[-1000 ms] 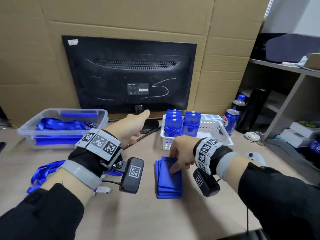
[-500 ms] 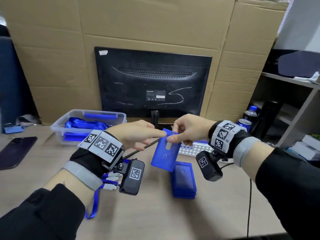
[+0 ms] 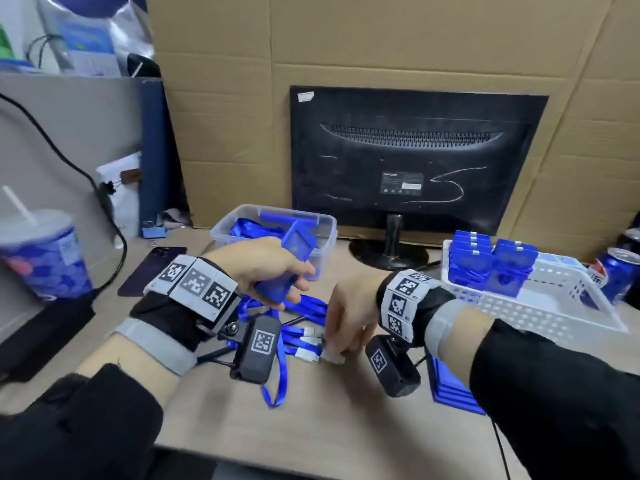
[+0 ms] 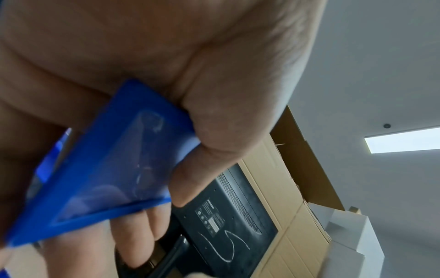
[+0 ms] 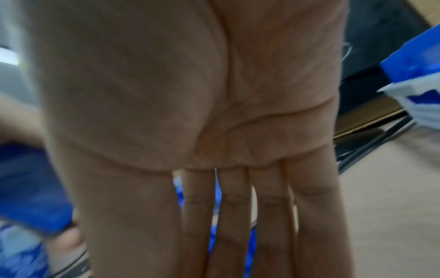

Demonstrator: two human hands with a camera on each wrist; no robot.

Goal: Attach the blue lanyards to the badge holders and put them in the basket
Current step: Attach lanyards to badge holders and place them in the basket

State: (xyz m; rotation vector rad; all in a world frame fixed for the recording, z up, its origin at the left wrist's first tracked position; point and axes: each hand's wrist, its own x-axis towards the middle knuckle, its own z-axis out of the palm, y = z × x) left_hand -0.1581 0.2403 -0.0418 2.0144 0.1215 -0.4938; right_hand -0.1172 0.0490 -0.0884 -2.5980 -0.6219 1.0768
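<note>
Lanyards [image 3: 304, 327], blue ribbon with white clip ends, lie tangled on the desk between my wrists. My right hand [image 3: 349, 313] reaches down with straight fingers [image 5: 235, 216] onto those clips; whether it pinches one I cannot tell. My left hand [image 3: 263, 268] grips a blue badge holder [image 4: 102, 169] with a clear window, raised above the lanyards. More holders [image 3: 450, 386] sit stacked by my right forearm. Finished ones stand in the white basket [image 3: 554, 306]. Label text on the monitor [image 3: 415, 161] is too small to read.
</note>
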